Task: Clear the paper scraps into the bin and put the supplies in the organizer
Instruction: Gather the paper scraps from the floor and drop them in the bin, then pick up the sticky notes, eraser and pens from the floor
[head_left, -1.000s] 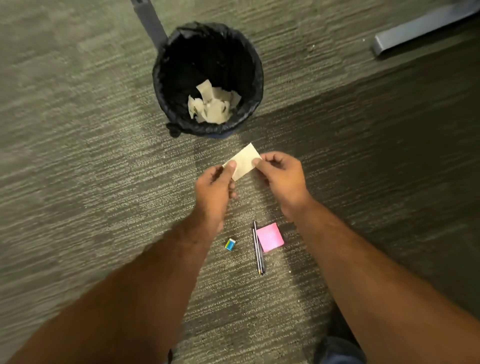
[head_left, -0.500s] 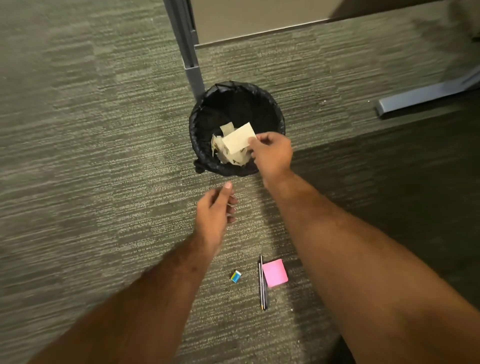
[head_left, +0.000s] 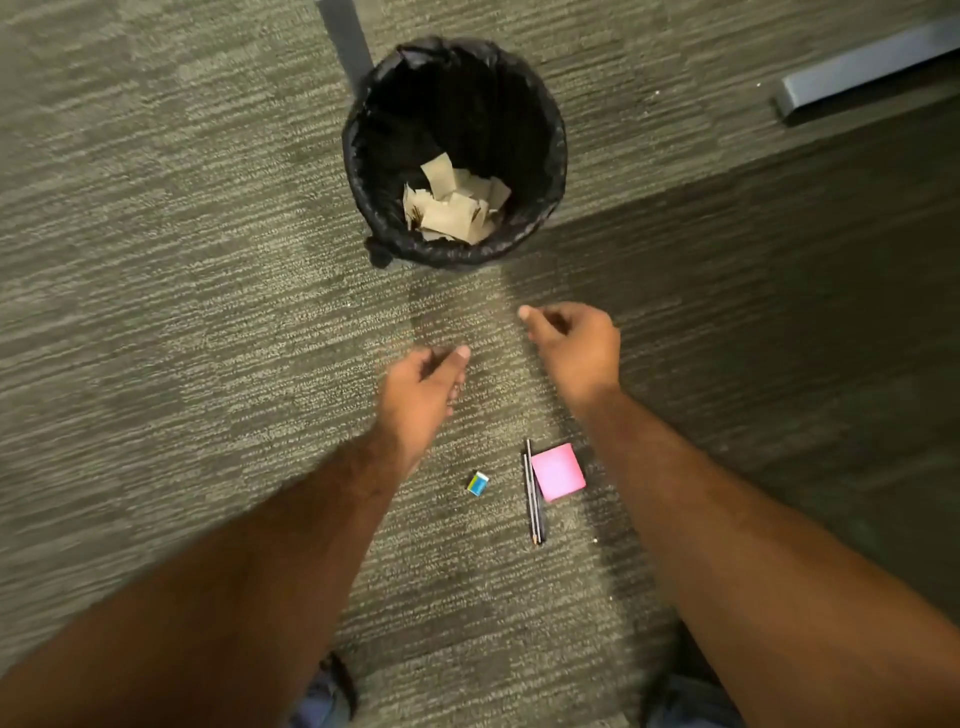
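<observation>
A round bin with a black liner (head_left: 557, 156) stands on the carpet ahead of me, with several tan paper scraps (head_left: 454, 205) lying in its bottom. My left hand (head_left: 418, 397) and my right hand (head_left: 576, 348) hover over the carpet just in front of the bin, both empty with fingers loosely curled. Closer to me lie a small blue and green eraser (head_left: 478, 483), two dark pencils (head_left: 534, 499) side by side, and a pink sticky-note pad (head_left: 558, 471) touching the pencils. No organizer is in view.
A grey desk leg (head_left: 345, 39) rises behind the bin at the left. A grey metal foot bar (head_left: 862, 70) lies at the top right. The right side of the carpet (head_left: 779, 291) is in shadow.
My right hand carried the paper scrap over the bin and let it go; the scrap now lies inside. Both hands have drawn back, empty, in front of the bin.
</observation>
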